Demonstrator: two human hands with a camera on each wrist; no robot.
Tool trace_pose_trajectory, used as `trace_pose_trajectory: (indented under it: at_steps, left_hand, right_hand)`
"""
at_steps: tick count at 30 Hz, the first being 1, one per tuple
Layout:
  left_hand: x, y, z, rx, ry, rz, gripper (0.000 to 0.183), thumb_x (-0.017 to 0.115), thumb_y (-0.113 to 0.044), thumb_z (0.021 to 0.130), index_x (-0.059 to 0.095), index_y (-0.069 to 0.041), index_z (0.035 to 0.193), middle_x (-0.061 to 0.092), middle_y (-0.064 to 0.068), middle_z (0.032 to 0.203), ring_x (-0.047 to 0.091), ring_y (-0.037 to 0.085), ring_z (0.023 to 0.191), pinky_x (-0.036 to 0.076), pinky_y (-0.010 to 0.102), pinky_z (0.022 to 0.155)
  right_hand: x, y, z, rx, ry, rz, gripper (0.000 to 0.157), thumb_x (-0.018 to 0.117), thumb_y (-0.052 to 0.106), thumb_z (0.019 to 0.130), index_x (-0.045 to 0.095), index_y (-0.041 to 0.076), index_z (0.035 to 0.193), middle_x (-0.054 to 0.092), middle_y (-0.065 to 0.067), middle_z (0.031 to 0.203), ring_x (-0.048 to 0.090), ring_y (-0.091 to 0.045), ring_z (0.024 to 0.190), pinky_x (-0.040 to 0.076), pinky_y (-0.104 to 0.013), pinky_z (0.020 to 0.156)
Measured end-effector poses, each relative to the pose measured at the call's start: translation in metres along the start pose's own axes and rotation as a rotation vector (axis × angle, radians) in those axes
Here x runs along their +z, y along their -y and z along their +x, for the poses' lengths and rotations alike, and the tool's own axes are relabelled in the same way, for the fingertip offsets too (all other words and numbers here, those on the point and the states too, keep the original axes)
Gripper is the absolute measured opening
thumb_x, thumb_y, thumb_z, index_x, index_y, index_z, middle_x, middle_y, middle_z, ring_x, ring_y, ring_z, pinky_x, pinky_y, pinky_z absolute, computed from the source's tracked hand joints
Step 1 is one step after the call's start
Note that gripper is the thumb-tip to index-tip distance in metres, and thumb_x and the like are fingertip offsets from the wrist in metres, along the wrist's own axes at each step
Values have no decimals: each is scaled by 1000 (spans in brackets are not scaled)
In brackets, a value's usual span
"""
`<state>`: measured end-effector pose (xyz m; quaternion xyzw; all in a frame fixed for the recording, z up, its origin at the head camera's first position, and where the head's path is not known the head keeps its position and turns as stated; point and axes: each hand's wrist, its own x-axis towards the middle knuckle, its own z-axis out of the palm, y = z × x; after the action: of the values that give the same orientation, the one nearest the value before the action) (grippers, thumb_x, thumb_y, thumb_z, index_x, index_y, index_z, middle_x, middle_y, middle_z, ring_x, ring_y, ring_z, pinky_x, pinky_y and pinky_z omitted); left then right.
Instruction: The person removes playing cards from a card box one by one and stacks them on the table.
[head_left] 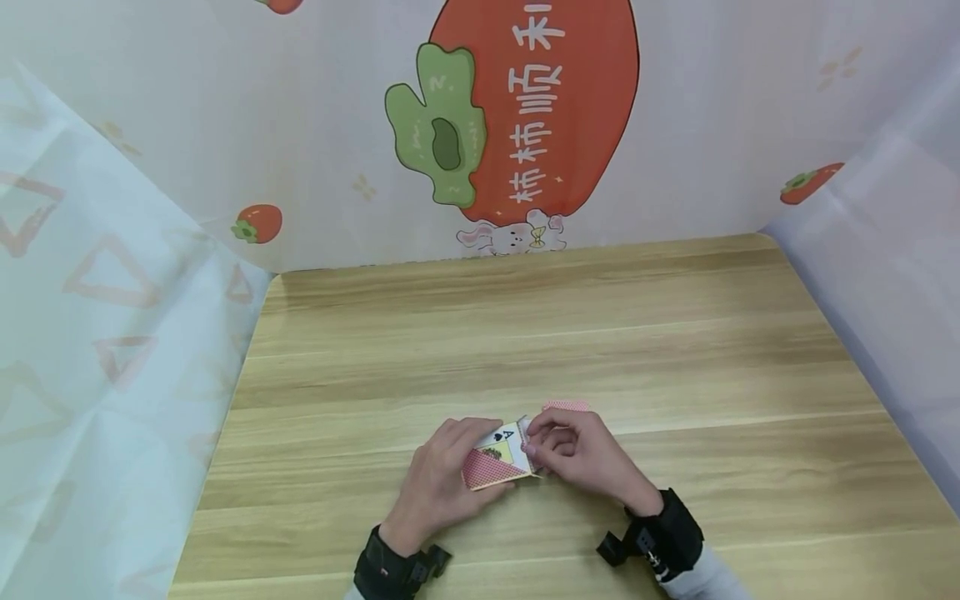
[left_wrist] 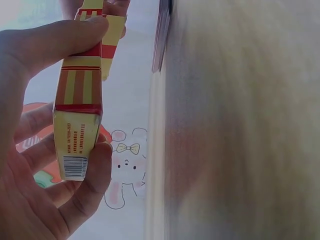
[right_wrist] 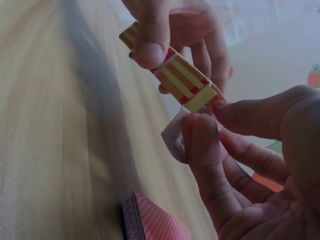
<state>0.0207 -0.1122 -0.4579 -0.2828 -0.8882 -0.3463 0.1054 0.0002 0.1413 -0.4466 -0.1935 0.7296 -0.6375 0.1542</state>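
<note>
My left hand grips a playing-card box, thumb along one narrow side and fingers along the other. The box shows an ace of spades and a red-patterned corner on its upper face. In the left wrist view, its barcoded end points back at the palm. At the opposite end, my right hand pinches the box's end between thumb and forefinger. A pale flap sticks out there in the right wrist view. What lies inside the box is hidden.
A stack of red-backed playing cards lies on the wooden table just beyond my right hand. Printed cloth hangs behind the table and along both sides. Each wrist wears a black camera strap.
</note>
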Motion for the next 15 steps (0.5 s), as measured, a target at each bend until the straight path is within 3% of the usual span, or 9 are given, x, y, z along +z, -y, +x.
trace_pose_trajectory:
  at_steps: [8,15]
  left_hand:
    - [1,-1,0,27,-4,-19,78,94,-43,67,64,-17,135,69,-5,126,63,11,101,55,28,75]
    - [1,-2,1,43,16,-51,76,92,-41,71,64,-15,136,68,-3,128,66,12,107,57,32,83]
  right_hand:
    - [3,2,-2,53,-4,-68,19,77,7,89,70,6,107,69,-7,89,70,-15,72,60,-29,63]
    - [4,1,-1,85,-1,-65,22,78,2,85,70,4,105,68,-10,91,70,-15,73,61,-30,67]
